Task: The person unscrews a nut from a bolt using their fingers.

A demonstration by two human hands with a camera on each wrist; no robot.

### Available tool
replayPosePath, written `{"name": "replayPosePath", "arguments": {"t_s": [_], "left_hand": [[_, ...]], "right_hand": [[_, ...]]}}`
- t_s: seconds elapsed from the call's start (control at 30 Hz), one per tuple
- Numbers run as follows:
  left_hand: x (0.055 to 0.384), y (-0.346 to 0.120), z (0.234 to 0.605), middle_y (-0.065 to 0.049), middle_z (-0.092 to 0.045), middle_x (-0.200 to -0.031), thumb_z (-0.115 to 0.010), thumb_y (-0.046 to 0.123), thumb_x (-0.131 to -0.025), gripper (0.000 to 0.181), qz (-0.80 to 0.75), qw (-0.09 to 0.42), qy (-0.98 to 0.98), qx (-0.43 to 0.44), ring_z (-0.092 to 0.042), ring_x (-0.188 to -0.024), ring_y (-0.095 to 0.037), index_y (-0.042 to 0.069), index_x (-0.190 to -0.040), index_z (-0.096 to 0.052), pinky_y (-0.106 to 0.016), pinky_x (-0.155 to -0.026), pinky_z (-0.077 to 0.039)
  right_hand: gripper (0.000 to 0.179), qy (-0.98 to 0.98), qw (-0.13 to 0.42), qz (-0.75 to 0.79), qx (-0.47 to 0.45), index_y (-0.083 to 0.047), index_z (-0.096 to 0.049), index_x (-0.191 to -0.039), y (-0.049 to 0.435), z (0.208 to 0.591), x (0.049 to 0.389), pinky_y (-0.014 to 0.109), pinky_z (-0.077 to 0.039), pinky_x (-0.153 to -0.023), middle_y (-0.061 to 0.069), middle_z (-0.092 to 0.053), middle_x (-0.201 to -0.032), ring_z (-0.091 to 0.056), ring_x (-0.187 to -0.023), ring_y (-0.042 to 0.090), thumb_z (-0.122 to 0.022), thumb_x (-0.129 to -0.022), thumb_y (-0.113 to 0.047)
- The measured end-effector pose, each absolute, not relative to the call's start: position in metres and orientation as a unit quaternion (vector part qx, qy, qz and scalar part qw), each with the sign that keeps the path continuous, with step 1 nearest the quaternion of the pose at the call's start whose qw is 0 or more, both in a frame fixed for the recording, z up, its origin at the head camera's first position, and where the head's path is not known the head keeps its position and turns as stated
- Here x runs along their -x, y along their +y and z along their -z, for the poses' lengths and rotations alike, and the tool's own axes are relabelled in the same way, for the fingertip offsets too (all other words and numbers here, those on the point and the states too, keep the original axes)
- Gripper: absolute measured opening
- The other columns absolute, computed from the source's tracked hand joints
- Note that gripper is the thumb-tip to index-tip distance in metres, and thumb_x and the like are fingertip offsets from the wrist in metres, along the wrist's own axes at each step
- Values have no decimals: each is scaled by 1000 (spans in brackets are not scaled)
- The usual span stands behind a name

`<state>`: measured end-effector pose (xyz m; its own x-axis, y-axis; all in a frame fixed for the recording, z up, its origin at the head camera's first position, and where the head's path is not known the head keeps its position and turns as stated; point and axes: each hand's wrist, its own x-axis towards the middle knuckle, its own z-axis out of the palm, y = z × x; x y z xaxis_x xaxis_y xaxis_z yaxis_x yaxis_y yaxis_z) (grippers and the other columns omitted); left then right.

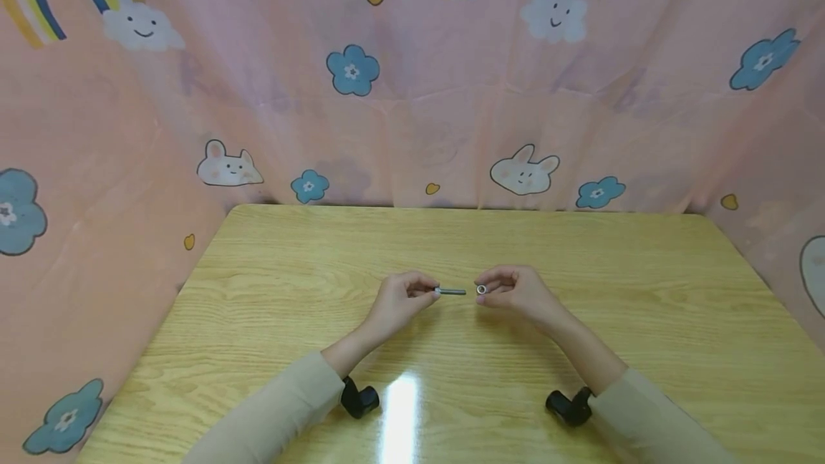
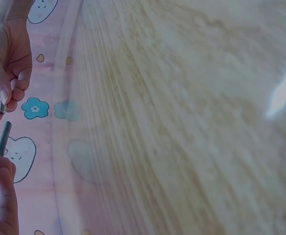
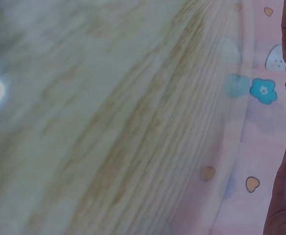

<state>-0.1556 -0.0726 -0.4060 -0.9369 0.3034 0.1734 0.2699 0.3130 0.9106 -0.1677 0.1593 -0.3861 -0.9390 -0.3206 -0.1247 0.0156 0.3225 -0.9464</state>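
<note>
My left hand point(image 1: 401, 301) pinches a silvery bolt point(image 1: 453, 292) by its head end, and the threaded shank points right, toward the other hand. In the left wrist view the thread of the bolt point(image 2: 4, 139) shows clearly above the fingertips. Between thumb and fingers my right hand point(image 1: 518, 293) pinches a small metal nut point(image 1: 481, 290), its hole visible in the head view. A short gap separates the bolt's tip from the nut. Both hands are held over the wooden table point(image 1: 309, 256). In the right wrist view the fingers hide the nut.
A pink curtain point(image 1: 412, 127) printed with rainbows, flowers and rabbits hangs behind and beside the table. Black wrist cameras stick out near both sleeves, one at the left point(image 1: 361, 398) and one at the right point(image 1: 569, 407). Light glares off the table's near part.
</note>
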Motion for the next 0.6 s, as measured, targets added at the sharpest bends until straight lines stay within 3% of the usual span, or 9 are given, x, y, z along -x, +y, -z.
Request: {"name": "replayPosePath", "arguments": {"t_s": [0.13,0.6], "left_hand": [[156,-73,407,-11,-69,-91,-66,4,-85,16,-553,15,814,-177,-64,-76,-15,-4,-98,-67,-19,-65,-52],[159,-74,412,-9,-69,-88,-67,2,-84,12,-523,11,832,-185,-64,-75,-13,-4,-95,-68,-20,-66,-52]], "right_hand": [[32,807,147,565,95,11,-61,-107,160,390,173,24,-52,-69,10,-66,-88,-62,-78,16,-72,-79,-3],[26,839,166,512,87,4,-66,-102,159,401,185,25,-49,-73,6,-67,-82,-61,-76,15,-74,-78,-4]]}}
